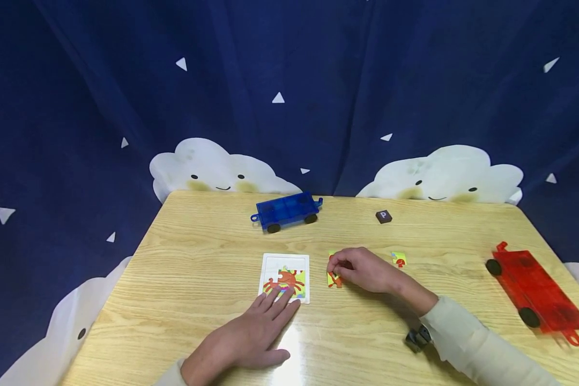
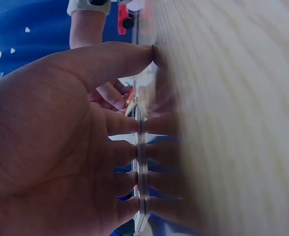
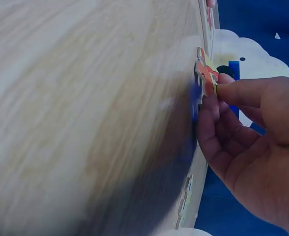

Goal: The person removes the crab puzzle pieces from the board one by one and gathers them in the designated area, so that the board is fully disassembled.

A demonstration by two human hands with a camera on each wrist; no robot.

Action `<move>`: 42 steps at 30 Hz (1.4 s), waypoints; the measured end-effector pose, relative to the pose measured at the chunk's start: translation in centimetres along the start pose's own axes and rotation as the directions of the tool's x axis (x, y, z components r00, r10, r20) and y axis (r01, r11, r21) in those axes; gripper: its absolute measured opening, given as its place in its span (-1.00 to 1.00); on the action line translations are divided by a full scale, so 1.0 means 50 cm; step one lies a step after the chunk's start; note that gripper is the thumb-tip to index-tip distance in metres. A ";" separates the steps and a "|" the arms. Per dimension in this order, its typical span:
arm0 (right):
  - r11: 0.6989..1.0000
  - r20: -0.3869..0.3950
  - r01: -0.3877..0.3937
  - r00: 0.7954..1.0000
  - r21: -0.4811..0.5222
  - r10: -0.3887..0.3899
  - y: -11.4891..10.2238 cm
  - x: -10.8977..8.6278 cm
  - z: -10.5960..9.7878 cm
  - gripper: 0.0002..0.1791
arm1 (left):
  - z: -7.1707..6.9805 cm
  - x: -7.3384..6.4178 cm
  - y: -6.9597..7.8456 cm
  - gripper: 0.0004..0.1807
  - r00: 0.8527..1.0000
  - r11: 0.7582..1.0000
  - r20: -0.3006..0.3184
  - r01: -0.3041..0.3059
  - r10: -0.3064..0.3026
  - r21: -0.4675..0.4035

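A white-framed jigsaw board (image 1: 264,271) lies on the table, its lower part filled with joined crab-picture pieces (image 1: 289,280). My left hand (image 1: 253,335) lies spread, with straight fingertips resting on the board's near edge. To the right of the board, my right hand (image 1: 366,269) pinches a red and yellow puzzle piece (image 3: 207,73) between thumb and fingers. That piece (image 1: 334,281) is tilted in the right wrist view, close to the tabletop. Part of it is hidden behind the fingers. Another puzzle piece (image 1: 399,259), yellow with red, lies beyond the right wrist.
A blue toy wagon (image 1: 288,209) stands behind the board. Toward the right edge sits a red toy wagon (image 1: 535,289). A small dark block marked P (image 1: 383,216) lies at the back. Behind the wooden table (image 1: 173,257) hangs a dark blue curtain (image 1: 280,69) with clouds.
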State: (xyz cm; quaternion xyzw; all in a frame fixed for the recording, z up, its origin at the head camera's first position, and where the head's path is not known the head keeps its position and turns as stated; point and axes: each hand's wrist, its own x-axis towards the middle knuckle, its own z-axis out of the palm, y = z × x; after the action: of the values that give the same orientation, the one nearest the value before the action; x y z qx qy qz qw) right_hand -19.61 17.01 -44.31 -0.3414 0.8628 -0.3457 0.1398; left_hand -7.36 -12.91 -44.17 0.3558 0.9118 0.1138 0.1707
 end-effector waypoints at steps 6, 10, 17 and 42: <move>1.000 0.000 -0.013 1.000 0.004 0.013 0.005 -0.009 0.003 -0.80 | 0.001 -0.001 0.000 -0.06 1.000 1.000 0.008 -0.002 0.002 -0.005; 1.000 -0.005 -0.008 1.000 0.008 0.008 0.010 -0.011 0.005 -0.80 | 0.002 -0.002 0.000 -0.06 1.000 1.000 0.002 -0.002 0.002 0.001; 1.000 -0.028 0.004 1.000 0.002 -0.004 0.011 -0.014 0.003 -0.80 | 0.004 -0.002 0.001 -0.06 1.000 1.000 -0.017 -0.004 0.004 0.005; 0.998 0.041 0.056 0.998 -0.037 -0.054 -0.076 0.121 0.049 -0.85 | 0.005 -0.002 0.004 -0.04 0.999 1.000 -0.047 -0.003 0.004 0.031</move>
State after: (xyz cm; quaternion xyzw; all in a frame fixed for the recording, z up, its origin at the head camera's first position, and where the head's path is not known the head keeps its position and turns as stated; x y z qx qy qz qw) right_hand -20.94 9.62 -43.49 -0.3744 0.8566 -0.3261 0.1408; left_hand -7.06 -12.84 -44.32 0.3573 0.9165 0.1083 0.1436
